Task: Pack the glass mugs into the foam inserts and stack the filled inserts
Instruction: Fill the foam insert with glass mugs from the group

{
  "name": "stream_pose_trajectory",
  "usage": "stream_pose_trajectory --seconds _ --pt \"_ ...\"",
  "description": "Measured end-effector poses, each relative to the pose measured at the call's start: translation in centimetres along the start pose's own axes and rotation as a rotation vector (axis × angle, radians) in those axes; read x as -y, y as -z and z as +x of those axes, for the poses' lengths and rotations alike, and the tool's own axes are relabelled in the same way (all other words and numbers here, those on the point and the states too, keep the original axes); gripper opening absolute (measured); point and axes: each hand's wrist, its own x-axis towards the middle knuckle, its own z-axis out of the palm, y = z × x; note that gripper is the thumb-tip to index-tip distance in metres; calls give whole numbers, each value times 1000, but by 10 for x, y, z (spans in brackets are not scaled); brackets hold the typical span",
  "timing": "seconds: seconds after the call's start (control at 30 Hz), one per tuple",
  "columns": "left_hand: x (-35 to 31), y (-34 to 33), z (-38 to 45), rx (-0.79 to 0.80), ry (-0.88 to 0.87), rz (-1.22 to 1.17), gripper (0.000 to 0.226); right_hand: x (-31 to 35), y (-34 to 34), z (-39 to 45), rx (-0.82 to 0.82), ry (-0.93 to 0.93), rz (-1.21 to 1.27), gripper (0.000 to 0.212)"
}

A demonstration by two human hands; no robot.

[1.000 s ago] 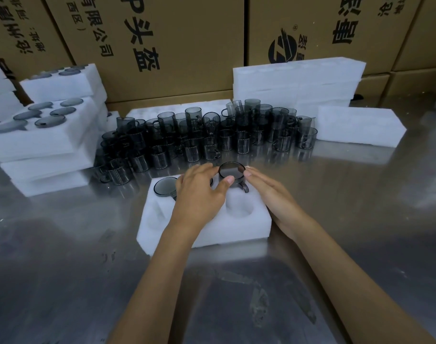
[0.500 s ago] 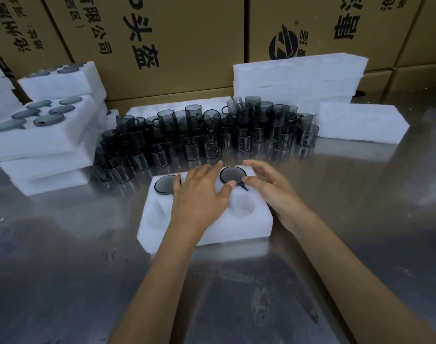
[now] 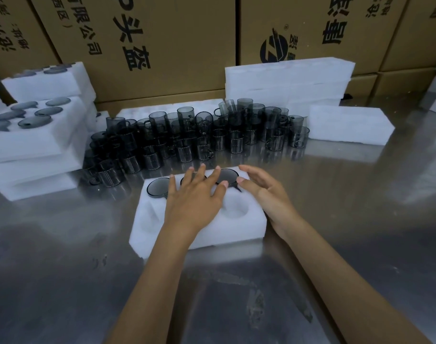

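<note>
A white foam insert lies on the steel table in front of me. Its back row holds three dark glass mugs: one at the left, one in the middle mostly hidden under my fingers, and one at the right. The front pockets that show are bare. My left hand lies flat on the insert with its fingers spread over the middle and right mugs. My right hand hovers at the insert's right edge, fingers straight, its fingertip beside the right mug's handle.
Several loose smoky glass mugs crowd the table behind the insert. Filled foam inserts are stacked at the left. Bare foam inserts are piled at the back right, with a single one to the right. Cardboard boxes form the back wall.
The right mug has sunk from a raised, tilted position into its pocket. My left hand has flattened and spread over the mugs; my right hand has let go and drawn slightly right.
</note>
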Motion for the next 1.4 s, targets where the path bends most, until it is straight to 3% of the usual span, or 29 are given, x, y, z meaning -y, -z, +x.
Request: stream_pose_trajectory --seconds 0.3,0.53,0.6,0.73,0.83,0.97,1.07,1.17,1.27,1.4 --pt "-5 3 -7 11 93 -14 54 -7 8 12 -183 -5 -9 24" --pt "-11 4 -10 -101 121 -26 53 -8 36 54 -446 140 -426 39" --pt "-2 9 -8 -137 45 -51 51 -7 48 69 -449 138 -587 48" --pt "27 20 -3 -140 -64 -341 41 -7 70 92 -371 153 -823 63" --pt "32 17 -1 -172 -94 -370 33 -9 78 107 -329 147 -968 69" --pt "22 9 1 -209 -118 -408 25 -11 78 124 -379 185 -1132 66" --pt "16 5 3 -237 -110 -396 22 -8 78 133 -536 371 -1254 56" --pt "15 4 5 -258 -81 -394 18 -3 76 142 -565 479 -1319 51" --pt "15 3 10 -291 -29 -371 18 15 72 166 -519 454 -1323 50" --pt "14 3 12 -296 -9 -333 24 48 68 199 -309 233 -1412 52"
